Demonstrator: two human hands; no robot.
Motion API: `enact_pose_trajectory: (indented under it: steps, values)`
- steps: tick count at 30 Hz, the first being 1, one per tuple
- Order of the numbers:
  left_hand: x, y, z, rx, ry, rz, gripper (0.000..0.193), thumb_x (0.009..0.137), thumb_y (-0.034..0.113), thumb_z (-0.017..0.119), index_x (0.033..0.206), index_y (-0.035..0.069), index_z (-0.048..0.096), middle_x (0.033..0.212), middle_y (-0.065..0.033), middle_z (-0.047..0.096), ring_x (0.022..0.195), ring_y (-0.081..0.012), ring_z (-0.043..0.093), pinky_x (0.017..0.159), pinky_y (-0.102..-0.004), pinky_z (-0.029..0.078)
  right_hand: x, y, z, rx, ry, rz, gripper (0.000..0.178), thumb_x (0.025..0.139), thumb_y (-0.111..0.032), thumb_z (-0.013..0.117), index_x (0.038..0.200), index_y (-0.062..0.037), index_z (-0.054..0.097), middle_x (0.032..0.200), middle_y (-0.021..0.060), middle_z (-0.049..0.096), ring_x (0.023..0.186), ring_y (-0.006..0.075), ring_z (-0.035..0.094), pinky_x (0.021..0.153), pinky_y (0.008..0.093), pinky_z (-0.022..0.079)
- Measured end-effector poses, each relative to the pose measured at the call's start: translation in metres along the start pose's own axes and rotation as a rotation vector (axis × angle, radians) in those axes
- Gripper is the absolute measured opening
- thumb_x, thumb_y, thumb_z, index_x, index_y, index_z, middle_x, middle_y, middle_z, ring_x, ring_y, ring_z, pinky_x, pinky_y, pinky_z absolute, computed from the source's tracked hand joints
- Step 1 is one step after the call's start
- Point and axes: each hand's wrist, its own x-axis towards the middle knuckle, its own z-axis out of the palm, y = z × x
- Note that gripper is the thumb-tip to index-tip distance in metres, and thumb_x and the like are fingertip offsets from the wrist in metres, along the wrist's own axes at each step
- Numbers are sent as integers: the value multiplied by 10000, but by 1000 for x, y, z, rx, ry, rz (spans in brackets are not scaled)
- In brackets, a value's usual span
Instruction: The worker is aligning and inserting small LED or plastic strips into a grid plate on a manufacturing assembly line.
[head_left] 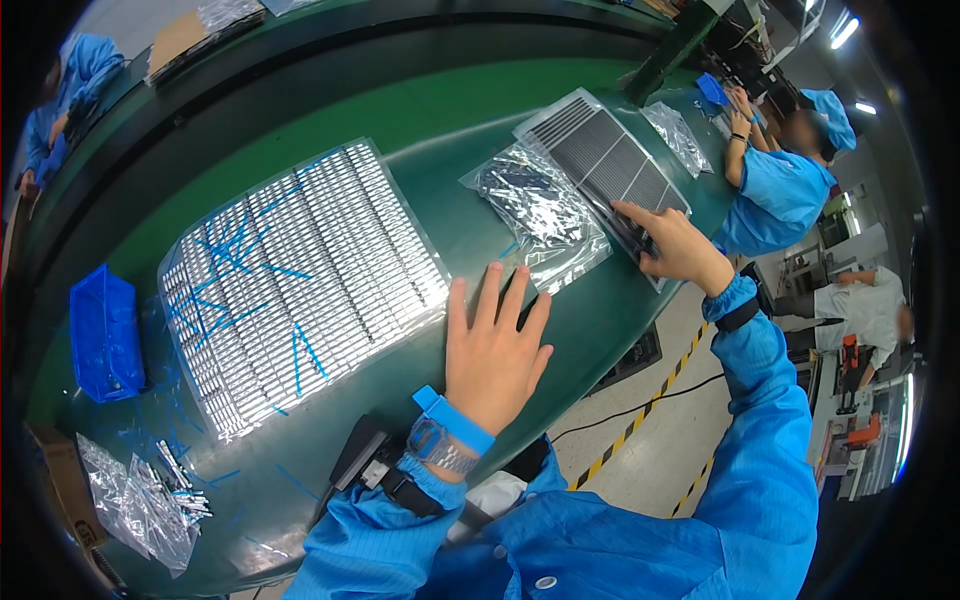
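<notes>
My left hand (495, 355) rests palm down on the green table, fingers spread. Its fingertips are near the right edge of a large clear sheet (320, 270) with rows of small silvery strips. Thin blue film strips (230, 245) lie loose across that sheet. My right hand (680, 245) reaches over a dark grey lined sheet (605, 150) in clear plastic. Its index finger is stretched out onto the sheet's lower part, with the thumb apart near the edge; the other fingers are partly hidden. Between my hands lies a clear bag (545, 215) of small dark and silvery pieces.
On the left stands a blue bin (105, 335). Below it are a clear bag (140, 510) and loose silvery pieces (180, 480). Another clear bag (680, 135) lies toward the far right, near a co-worker in blue (785, 190). The table's near edge (600, 385) curves past me.
</notes>
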Motion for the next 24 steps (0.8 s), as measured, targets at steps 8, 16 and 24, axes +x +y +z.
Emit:
enact_pose_trajectory:
  steps: [8, 16, 24]
  values:
    - [0, -1, 0, 4, -6, -4, 539, 893, 339, 753, 1389, 166, 633, 1557, -123, 482, 1492, -369, 366, 1218, -628, 219, 0, -5, 7, -6, 105, 56, 1003, 668, 62, 617, 1603, -183, 352, 984, 259, 715, 785, 435, 695, 737, 507, 565]
    - [1, 0, -1, 5, -10, -5, 540, 893, 345, 754, 1391, 172, 633, 1562, -117, 478, 1499, -366, 359, 1221, -631, 214, -1, 48, 25, -122, 450, 218, 438, 895, -77, 657, 1328, -143, 653, 897, 218, 729, 821, 453, 686, 730, 522, 547]
    - [-2, 1, -5, 4, 11, 8, 500, 902, 299, 742, 1369, 160, 630, 1550, -157, 471, 1490, -375, 369, 1202, -618, 248, 9, 28, -58, -77, 800, 214, 179, 957, -178, 667, 1058, -61, 756, 885, 222, 714, 852, 432, 694, 743, 495, 537]
